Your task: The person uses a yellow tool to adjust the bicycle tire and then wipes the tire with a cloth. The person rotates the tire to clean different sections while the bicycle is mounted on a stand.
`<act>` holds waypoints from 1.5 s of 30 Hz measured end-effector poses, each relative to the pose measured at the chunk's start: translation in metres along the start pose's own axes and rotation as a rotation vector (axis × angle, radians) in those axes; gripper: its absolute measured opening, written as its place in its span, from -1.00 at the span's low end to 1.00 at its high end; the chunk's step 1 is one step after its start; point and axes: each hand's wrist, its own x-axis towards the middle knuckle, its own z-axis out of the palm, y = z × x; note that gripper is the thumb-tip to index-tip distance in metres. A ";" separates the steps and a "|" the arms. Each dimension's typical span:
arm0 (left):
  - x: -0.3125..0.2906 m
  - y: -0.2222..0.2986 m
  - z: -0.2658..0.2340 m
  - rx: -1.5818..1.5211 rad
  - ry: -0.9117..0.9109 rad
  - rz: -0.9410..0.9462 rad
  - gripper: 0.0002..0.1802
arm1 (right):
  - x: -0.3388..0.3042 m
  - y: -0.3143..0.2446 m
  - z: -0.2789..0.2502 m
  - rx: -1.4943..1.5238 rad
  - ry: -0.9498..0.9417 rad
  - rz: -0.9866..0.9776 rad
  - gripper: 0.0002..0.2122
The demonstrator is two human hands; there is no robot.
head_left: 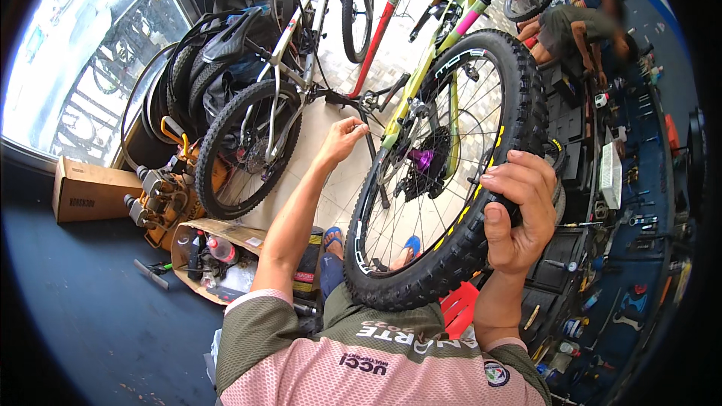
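Note:
A mountain bike with a yellow-green frame [398, 122] stands raised before me, its rear wheel close to my chest. The knobby black tyre [410, 290] bears yellow and white markings. A purple hub [423, 159] and a dark cassette [434, 140] show at the wheel's centre. My right hand [523, 207] is wrapped over the tyre's right side, fingertips at the sidewall and thumb below. On the left, my left hand [344, 139] is closed in a pinch near the crank area, beside the frame's rear end; what its fingers hold, if anything, is too small to make out.
A grey mountain bike [280, 51] leans at the left, near spare tyres [184, 68]. An open cardboard box [248, 233] with bottles lies by my left arm. Tool-laden benches [630, 256] run along the right. Another person [579, 34] bends over at the back right.

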 end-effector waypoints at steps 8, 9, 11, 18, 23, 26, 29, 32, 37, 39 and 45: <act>0.006 0.002 0.004 0.391 -0.079 0.124 -0.61 | -0.003 -0.002 0.002 0.008 0.016 0.012 -0.79; 0.008 0.001 0.004 0.386 -0.077 0.123 -0.61 | -0.003 -0.003 0.001 0.007 0.012 0.006 -0.79; 0.010 0.001 0.004 0.375 -0.073 0.122 -0.62 | -0.003 -0.005 0.000 0.003 0.003 -0.006 -0.81; 0.025 0.030 0.012 0.721 -0.178 0.064 -0.59 | -0.006 -0.012 0.002 -0.038 -0.015 -0.006 -0.84; 0.000 0.012 0.020 0.496 0.164 0.328 -0.58 | -0.009 -0.013 0.002 -0.049 -0.025 -0.018 -0.85; -0.028 0.001 0.030 0.486 0.479 0.471 -0.50 | -0.011 -0.008 -0.002 -0.047 -0.049 -0.028 -0.85; -0.055 -0.018 -0.003 0.194 0.106 -0.362 -0.24 | -0.015 -0.006 -0.004 -0.049 -0.060 -0.005 -0.85; -0.040 -0.027 -0.007 -0.098 -0.131 -0.611 -0.11 | -0.018 -0.005 -0.006 -0.044 -0.057 0.005 -0.86; 0.061 -0.023 -0.030 -0.246 -0.153 -0.381 -0.30 | -0.004 -0.011 -0.003 0.015 -0.035 -0.084 -0.88; 0.088 0.012 -0.048 0.042 -0.182 -0.079 -0.45 | 0.002 -0.013 0.000 0.030 -0.026 -0.117 -0.89; -0.011 0.110 -0.042 0.485 -0.487 0.091 -0.62 | -0.020 0.000 -0.004 0.000 -0.024 0.003 -0.79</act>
